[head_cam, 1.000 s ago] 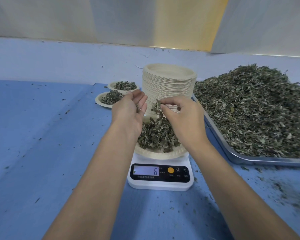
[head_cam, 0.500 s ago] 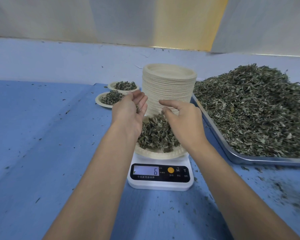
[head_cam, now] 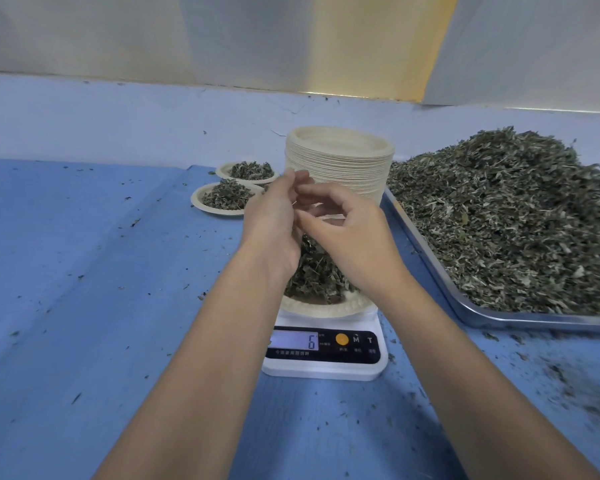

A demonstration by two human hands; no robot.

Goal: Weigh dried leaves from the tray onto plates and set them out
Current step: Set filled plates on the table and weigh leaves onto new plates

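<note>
left grip (head_cam: pixel 274 216): raised above the weighing plate, back of the hand toward the camera, fingers (head_cam: pixel 296 178) loosely bent upward. The palm side is hidden, so it cannot be told whether leaves are held.
right grip (head_cam: pixel 350 237): set against the left grip, fingers curled, thumb and forefinger brought to the left palm. It cannot be told whether anything is pinched.
weighing plate (head_cam: pixel 326 308): a pale disposable plate seated on the kitchen scale, partly covered by both wrists.
leaf heap (head_cam: pixel 312 275): dried leaves piled on the weighing plate, directly under the two grips.
kitchen scale (head_cam: pixel 326 367): white, placed on the blue surface (head_cam: pixel 83 271) in front of the plate stack. A "6" is shown on its display (head_cam: pixel 296 340).
tray (head_cam: pixel 464 308): metal, laid to the right of the scale and heaped with a leaf pile (head_cam: pixel 506 216).
plate stack (head_cam: pixel 340 161): tall and empty, standing behind the scale, just beside the tray's far left corner.
filled plates: two are set out left of the stack, the near plate (head_cam: pixel 201 202) and the far plate (head_cam: pixel 222 172), close together.
leaf crumbs (head_cam: pixel 561 375): scattered over the surface, thickest in front of the tray.
</note>
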